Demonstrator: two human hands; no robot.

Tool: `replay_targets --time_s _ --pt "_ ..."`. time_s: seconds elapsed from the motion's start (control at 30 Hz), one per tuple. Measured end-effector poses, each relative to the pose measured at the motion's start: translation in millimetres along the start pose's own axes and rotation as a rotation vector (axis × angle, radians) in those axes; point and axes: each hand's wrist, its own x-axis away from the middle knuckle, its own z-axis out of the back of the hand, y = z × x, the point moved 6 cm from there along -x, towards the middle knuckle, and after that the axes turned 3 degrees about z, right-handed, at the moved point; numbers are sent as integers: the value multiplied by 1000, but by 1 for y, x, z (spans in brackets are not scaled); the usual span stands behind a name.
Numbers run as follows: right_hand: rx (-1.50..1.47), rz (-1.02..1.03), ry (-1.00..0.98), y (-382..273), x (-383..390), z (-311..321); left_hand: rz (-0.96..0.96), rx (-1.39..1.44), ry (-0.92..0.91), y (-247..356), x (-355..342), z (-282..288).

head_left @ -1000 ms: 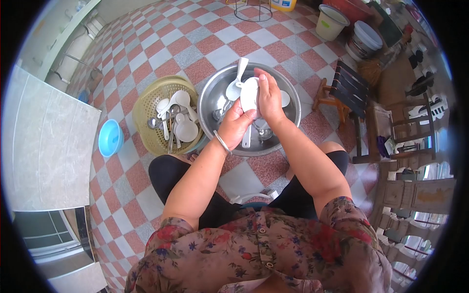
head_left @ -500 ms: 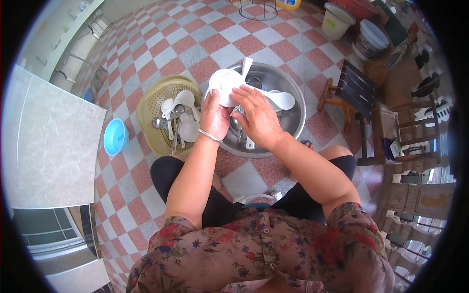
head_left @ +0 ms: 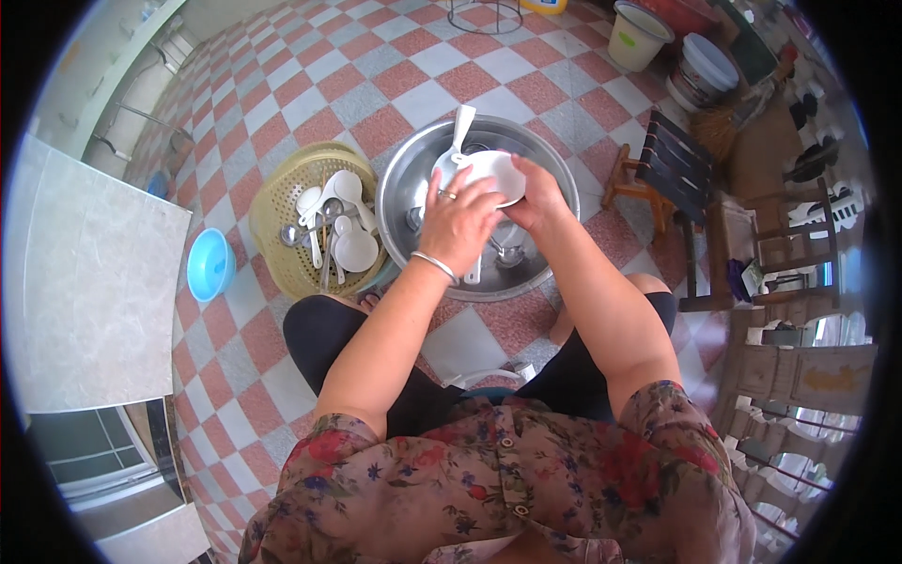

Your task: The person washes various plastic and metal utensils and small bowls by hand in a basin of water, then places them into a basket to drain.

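Note:
A small white dish is held tilted above a wide steel basin. My right hand grips its right side, closed on the rim. My left hand, with a ring and a bracelet, lies over the dish's left part, fingers spread and slightly blurred. Behind the hands, a white spoon leans in the basin with its handle up. Also in the basin are a metal ladle and a white handle; my hands hide part of the contents.
Left of the basin, a yellow-green colander holds several white spoons and metal utensils. Further left stands a blue bowl. A black-strapped folding stool is at the right, with buckets behind it. The floor is checkered tile.
The dish has moved down and right, changing from my left hand's grip to my right. My left hand has shifted over it. The white spoon now rests in the basin.

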Motion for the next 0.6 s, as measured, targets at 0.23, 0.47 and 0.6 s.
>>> replay_targets --time_s 0.23,0.47,0.6 --pt "1742 348 357 -13 -14 59 253 -11 29 -74 30 -15" --pt "1767 346 418 4 -34 115 387 -120 -299 -82 47 -38" --pt "910 -10 450 31 -53 165 507 242 -265 -92 57 -58"
